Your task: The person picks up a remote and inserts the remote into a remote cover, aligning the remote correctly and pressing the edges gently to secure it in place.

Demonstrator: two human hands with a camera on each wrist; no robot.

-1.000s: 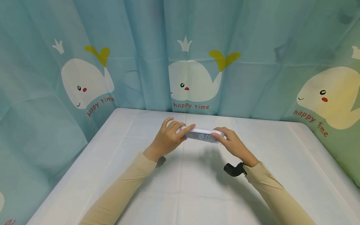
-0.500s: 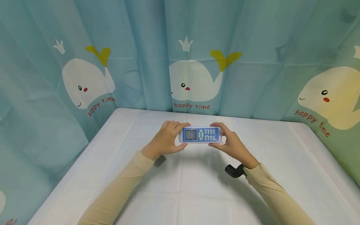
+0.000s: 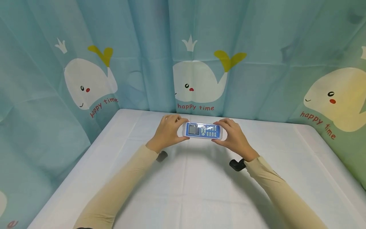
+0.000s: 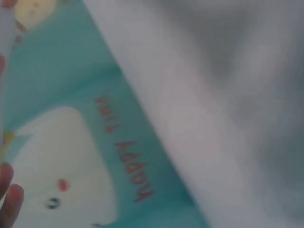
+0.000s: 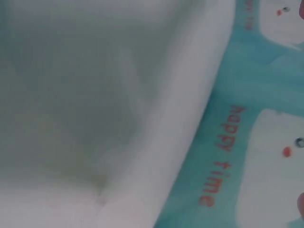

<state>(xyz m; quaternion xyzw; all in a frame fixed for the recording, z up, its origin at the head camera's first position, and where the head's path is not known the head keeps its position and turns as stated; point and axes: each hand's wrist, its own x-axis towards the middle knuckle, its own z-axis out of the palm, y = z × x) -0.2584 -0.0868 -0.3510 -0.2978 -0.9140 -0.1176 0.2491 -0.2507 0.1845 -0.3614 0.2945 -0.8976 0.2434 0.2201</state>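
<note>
A white remote control with a blue face, a small grey screen and pale buttons is held up sideways above the table in the head view. Its face is turned toward the head camera, screen end to the left. My left hand pinches the screen end, thumb below and fingers above. At the button end, my right hand grips in the same way. In the left wrist view a few fingertips show at the left edge. Only slivers of fingers appear at the right edge of the right wrist view.
A white-covered table spreads beneath both arms, with their shadows on it. Behind and around it hangs a blue-green curtain printed with whales. Dark wrist camera mounts stick out below the wrists.
The remote control has turned from edge-on to face the head camera, then risen slightly in the view. My left fingers have shifted to a thumb-below, fingers-above hold.
</note>
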